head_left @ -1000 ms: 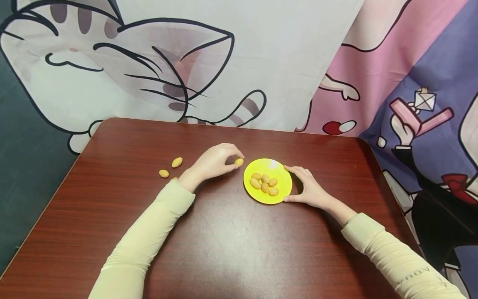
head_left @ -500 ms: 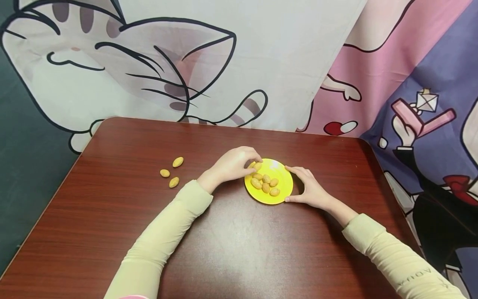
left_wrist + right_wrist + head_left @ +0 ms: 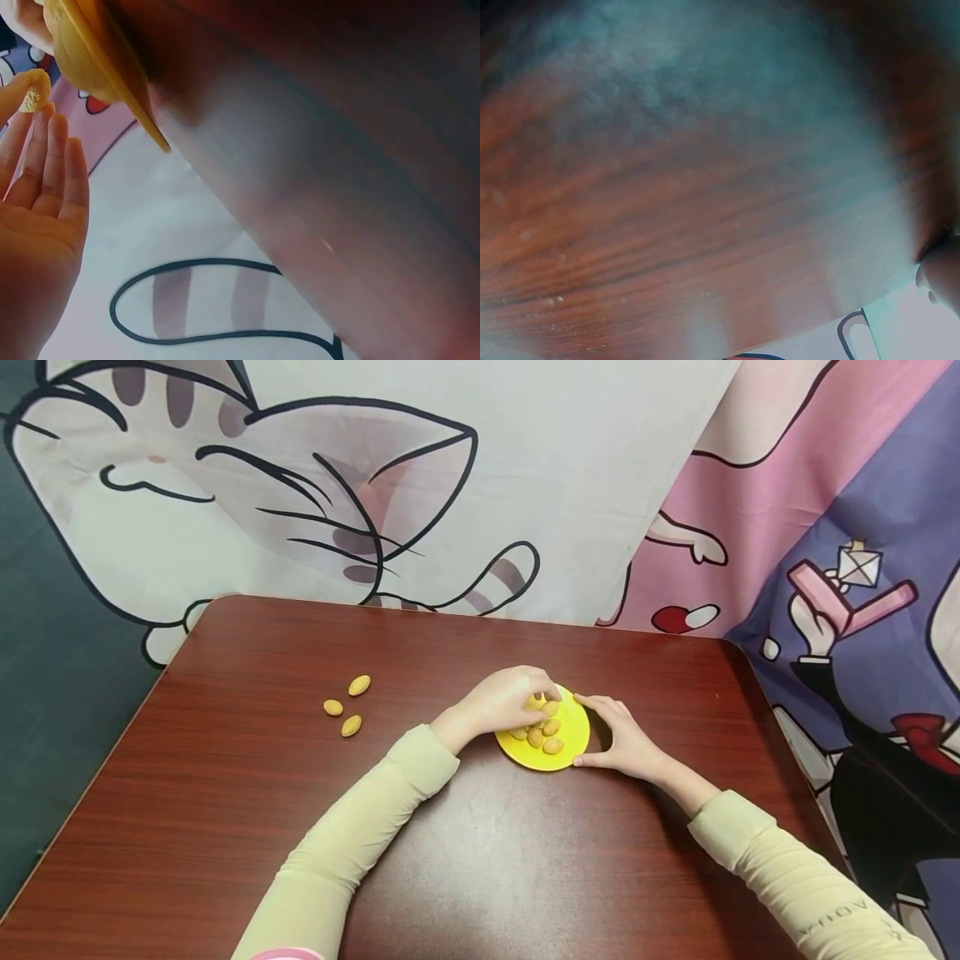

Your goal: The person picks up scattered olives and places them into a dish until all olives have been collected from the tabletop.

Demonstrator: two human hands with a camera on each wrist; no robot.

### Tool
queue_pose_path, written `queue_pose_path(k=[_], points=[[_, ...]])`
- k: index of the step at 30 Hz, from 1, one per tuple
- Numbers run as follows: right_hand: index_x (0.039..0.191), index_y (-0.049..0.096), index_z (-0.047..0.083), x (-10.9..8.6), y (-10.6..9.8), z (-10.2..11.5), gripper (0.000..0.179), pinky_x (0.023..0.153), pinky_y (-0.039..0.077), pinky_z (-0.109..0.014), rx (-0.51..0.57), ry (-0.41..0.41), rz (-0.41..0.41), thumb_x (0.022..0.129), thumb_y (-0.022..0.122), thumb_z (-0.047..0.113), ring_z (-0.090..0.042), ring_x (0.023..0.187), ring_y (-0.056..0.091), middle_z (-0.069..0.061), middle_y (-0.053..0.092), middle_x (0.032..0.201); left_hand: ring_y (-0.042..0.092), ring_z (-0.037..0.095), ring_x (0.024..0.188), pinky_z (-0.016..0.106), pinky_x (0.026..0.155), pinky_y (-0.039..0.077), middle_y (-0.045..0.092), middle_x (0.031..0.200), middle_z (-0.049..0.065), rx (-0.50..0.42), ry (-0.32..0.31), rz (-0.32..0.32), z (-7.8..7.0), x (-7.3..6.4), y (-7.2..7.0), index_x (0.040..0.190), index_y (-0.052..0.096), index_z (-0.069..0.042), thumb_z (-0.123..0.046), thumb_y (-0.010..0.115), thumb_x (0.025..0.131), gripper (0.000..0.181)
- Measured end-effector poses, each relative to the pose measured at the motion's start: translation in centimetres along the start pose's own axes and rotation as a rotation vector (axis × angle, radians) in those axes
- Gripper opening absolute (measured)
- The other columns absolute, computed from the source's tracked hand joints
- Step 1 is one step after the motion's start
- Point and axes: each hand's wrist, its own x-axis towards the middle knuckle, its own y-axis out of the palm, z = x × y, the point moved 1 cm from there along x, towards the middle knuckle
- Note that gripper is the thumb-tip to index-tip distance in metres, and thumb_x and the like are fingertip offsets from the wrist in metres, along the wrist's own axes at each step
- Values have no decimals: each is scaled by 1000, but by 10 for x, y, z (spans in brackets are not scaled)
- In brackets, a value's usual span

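Yellow oval pieces [image 3: 352, 726]: three loose on the brown table [image 3: 480, 860], grouped near one another without touching, well to the left of the yellow plate [image 3: 576, 727]. At least four more lay on that plate; fingers covered part of it, so from my remote post I could not tell the full count there.

The yellow plate: one, round, flat on the wood-grained top.

Left hand [image 3: 504, 702]: one, over the left part of the plate. Its thumb and a fingertip were nearly together, with one pinched piece [image 3: 35, 90] between them; my left wrist feed showed its other fingers stretched almost straight.

Right hand [image 3: 624, 740]: one, at the plate's right edge. Thumb and fingers were set wide apart, thumb on the near side, fingers on the far side, holding the rim. My right wrist feed gave mostly blurred tabletop and told me little more of that hold.

Sleeves [image 3: 360, 827]: two, pale yellow-green, cuffs turned back, dark lettering on the right one.

Pink band [image 3: 288, 953]: one, low on the left sleeve.

White cloth [image 3: 585, 485]: one, behind the table, printed with one grey striped cat.
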Motion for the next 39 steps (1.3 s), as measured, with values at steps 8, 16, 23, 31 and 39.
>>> queue_pose_path(k=[8,16,23,31,39], points=[[158,45,3,0,0,0,103,114,32,-60,1,-16,-10,72,99,23,-40,140,40,-20,51,152,67,18,112,31,105,53,74,120,2,-1,21,60,-12,13,11,122,78,-13,-19,77,98,26],[157,45,2,0,0,0,103,115,31,-60,3,-31,-16,72,99,22,-41,140,41,-20,51,153,68,18,116,30,108,52,76,122,4,21,49,129,-20,20,17,123,78,-11,-18,76,98,26],[158,45,3,0,0,1,103,116,30,-61,10,-16,-9,72,99,22,-40,141,41,-20,51,153,68,18,118,29,110,51,77,119,4,38,62,175,-19,23,22,122,77,-10,-18,75,99,25],[158,45,3,1,0,1,103,116,31,-61,6,-16,-11,72,99,22,-41,141,41,-20,52,152,68,17,109,30,103,54,78,112,2,63,67,173,-19,24,26,118,79,-10,-18,74,98,22],[158,45,3,0,0,1,103,116,31,-60,3,-20,-12,72,99,22,-41,140,41,-20,51,152,68,18,110,31,105,53,79,110,0,64,65,177,-20,23,26,116,80,-10,-18,74,99,20]])
